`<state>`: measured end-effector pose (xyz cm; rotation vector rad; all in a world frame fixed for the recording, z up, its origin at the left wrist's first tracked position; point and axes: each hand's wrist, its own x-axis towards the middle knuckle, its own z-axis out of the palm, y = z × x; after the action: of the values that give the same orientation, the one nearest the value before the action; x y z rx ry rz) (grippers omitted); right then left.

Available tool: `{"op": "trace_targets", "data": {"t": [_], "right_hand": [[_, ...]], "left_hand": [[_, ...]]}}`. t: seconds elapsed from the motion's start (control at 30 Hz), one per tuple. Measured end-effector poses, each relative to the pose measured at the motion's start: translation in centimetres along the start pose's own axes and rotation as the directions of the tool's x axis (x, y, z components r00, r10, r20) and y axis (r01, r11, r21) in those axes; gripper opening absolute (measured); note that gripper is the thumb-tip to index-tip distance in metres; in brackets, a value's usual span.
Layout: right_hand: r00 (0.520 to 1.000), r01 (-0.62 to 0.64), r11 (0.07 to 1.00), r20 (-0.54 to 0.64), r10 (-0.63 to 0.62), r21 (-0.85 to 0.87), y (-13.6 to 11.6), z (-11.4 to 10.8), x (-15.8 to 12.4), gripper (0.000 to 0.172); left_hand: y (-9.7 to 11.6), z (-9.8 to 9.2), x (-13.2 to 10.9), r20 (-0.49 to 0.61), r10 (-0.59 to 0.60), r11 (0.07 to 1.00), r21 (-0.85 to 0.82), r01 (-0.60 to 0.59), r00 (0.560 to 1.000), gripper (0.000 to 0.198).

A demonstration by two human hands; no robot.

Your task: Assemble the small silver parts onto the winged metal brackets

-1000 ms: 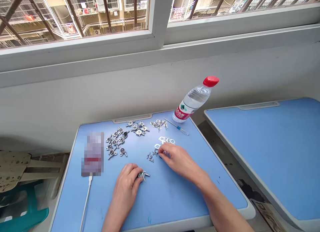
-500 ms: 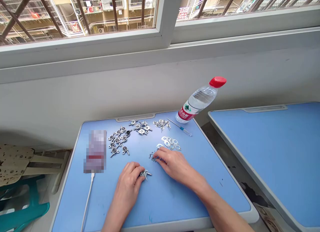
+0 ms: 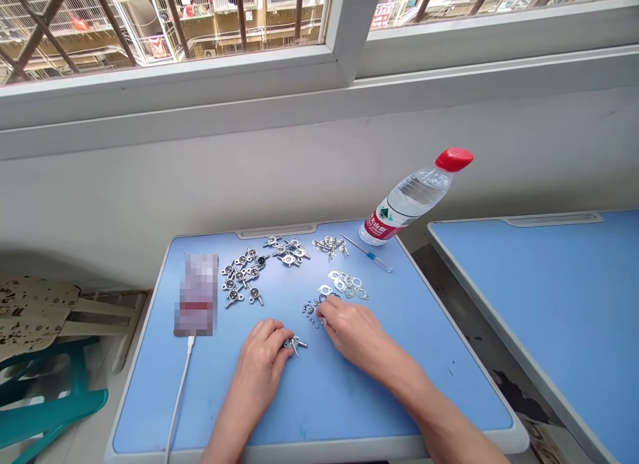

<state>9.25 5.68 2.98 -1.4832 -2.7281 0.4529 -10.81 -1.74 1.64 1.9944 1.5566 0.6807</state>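
My left hand [image 3: 262, 354] rests on the blue desk [image 3: 319, 397] with its fingers pinched on a small metal bracket part [image 3: 295, 344]. My right hand [image 3: 352, 331] lies just to the right of it, fingertips curled and pressed into a little heap of tiny screws [image 3: 310, 311]. What those fingertips grip, if anything, is too small to make out. Flat metal plates [image 3: 348, 285] lie just beyond my right hand. Several assembled metal brackets [image 3: 242, 281] are spread at the desk's far left, with more brackets [image 3: 288, 249] and small pieces [image 3: 330, 245] along the back edge.
A blurred phone [image 3: 196, 294] with a white cable [image 3: 178, 397] lies at the left. A water bottle with a red cap [image 3: 414, 196] leans at the back right, a thin screwdriver [image 3: 367, 253] beside it. A second blue desk [image 3: 554, 297] stands to the right, a teal stool [image 3: 54, 401] at the left.
My right hand has drawn back from the flat plates to the screw heap, nearer my left hand. The left hand keeps the bracket part. The view has shifted slightly.
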Motion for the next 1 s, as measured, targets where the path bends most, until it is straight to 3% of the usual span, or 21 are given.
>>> {"op": "trace_targets", "data": {"t": [0.27,0.67,1.0], "right_hand": [[0.994,-0.051,0.994,-0.095,0.06,0.101,1.6,-0.8,-0.1,0.02],[1.0,0.005,1.0,-0.016,-0.005,-0.003,0.7,-0.3,0.4,0.024],[1.0,-0.013,1.0,-0.003,0.013,0.025,0.4,-0.5,0.4,0.021]], "left_hand": [[-0.2,0.2,0.0,0.006,0.001,1.0,-0.005,-0.001,1.0,0.018],[-0.1,0.1,-0.1,-0.007,-0.001,1.0,-0.001,0.001,1.0,0.02],[-0.1,0.0,0.0,-0.003,-0.002,1.0,0.005,0.002,1.0,0.021]]}}
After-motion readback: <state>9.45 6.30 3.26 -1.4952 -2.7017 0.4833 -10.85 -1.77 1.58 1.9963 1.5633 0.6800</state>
